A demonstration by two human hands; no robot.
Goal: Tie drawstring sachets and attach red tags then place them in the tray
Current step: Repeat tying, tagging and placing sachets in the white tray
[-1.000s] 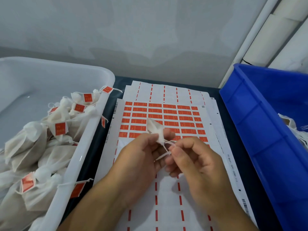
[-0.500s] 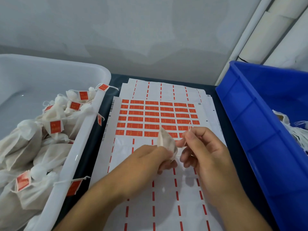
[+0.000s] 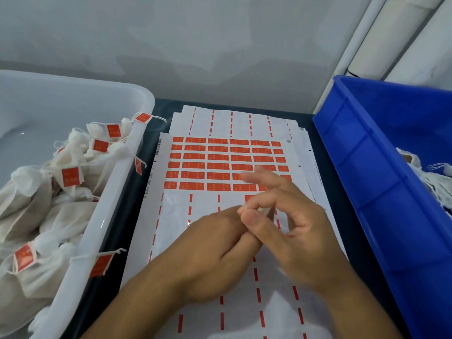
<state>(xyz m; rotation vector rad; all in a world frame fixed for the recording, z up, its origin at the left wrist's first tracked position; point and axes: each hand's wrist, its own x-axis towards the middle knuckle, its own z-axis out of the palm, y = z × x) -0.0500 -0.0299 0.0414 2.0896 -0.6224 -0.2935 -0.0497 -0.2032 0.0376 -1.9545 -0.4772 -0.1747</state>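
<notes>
My left hand [image 3: 215,243] and right hand [image 3: 293,223] meet over the sheet of red tags [image 3: 217,165] in the middle of the table. The left hand lies palm down with its fingers curled under; the sachet it grips is almost wholly hidden beneath it. My right thumb and forefinger pinch a pale bit of drawstring [image 3: 241,209] at the left fingertips, while the middle finger sticks out over the tags. The white tray [image 3: 115,182] at the left holds several tied sachets with red tags [image 3: 71,177].
A blue bin [image 3: 367,167] stands at the right with untagged white sachets [image 3: 430,177] inside. Used backing sheets [image 3: 232,121] lie fanned under the tag sheet. A tagged string [image 3: 100,264] hangs over the tray's near rim. A grey wall closes off the back.
The sachet, raised and visible between both hands earlier, has dropped out of sight under my left hand. Both hands moved down and closer together, and my right fingers now overlap the left fingertips.
</notes>
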